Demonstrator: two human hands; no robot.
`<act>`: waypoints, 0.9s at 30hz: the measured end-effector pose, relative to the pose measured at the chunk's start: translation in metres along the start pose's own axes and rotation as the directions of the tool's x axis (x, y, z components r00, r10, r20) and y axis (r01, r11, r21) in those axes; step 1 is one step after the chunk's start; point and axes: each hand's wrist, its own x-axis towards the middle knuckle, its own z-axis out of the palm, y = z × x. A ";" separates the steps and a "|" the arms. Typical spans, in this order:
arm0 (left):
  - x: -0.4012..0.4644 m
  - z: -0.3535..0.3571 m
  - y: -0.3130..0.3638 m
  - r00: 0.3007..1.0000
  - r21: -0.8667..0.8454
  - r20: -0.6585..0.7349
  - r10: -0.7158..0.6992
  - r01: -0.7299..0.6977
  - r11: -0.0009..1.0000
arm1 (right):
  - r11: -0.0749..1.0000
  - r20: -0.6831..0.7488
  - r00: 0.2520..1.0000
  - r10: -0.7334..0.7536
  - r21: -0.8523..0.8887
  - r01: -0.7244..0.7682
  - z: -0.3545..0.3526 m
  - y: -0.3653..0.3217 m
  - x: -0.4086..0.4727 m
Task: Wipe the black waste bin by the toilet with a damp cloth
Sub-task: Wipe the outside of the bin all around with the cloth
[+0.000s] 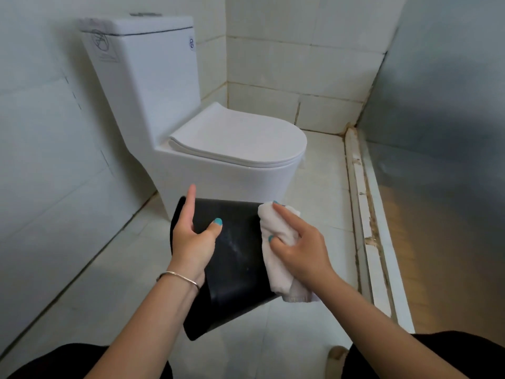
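The black waste bin is tipped on its side above the floor, in front of the toilet. My left hand grips its left end, thumb on the upper wall and fingers stretched along the rim. My right hand clutches a bunched white cloth and presses it against the bin's right side. The lower part of the cloth hangs past the bin's edge. Faint pale streaks show on the bin's dark wall between my hands.
A white toilet with its lid down stands just behind the bin. Tiled walls close in at the left and back. A raised, stained threshold runs along the right. My dark-clothed knees fill the bottom corners.
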 end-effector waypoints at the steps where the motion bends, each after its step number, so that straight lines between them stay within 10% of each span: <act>1: 0.000 0.004 -0.010 0.999 -0.005 0.004 -0.040 0.040 0.999 | 0.999 0.005 0.999 0.035 -0.012 -0.035 0.001 0.007 0.000; 27: -0.033 0.032 -0.169 0.850 0.366 0.237 -0.471 0.371 0.854 | 0.808 0.175 0.799 0.575 0.032 -0.588 0.066 0.148 -0.064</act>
